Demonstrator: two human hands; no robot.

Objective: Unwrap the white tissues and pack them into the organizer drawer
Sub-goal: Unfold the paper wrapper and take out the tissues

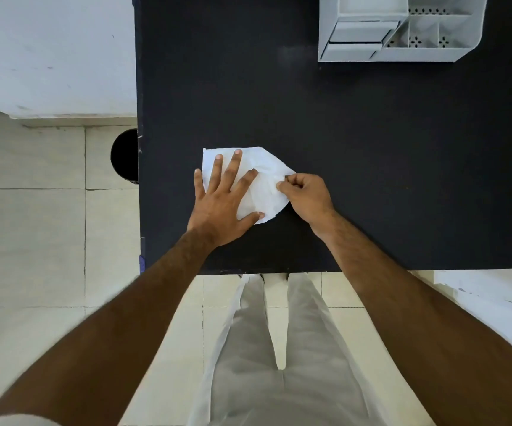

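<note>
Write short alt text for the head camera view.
A person's left hand presses flat on a white tissue on a black table while the right hand pinches its edge. A white plastic organizer sits far right.

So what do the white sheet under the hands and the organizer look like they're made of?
White sheet: thin tissue paper, matte, creasing softly where the right hand pinches it. Organizer: probably light grey moulded plastic, smooth, with perforated compartment floors.

floor (33, 241): pale tiles | wall (48, 50): white | table (371, 164): black, matte
</note>
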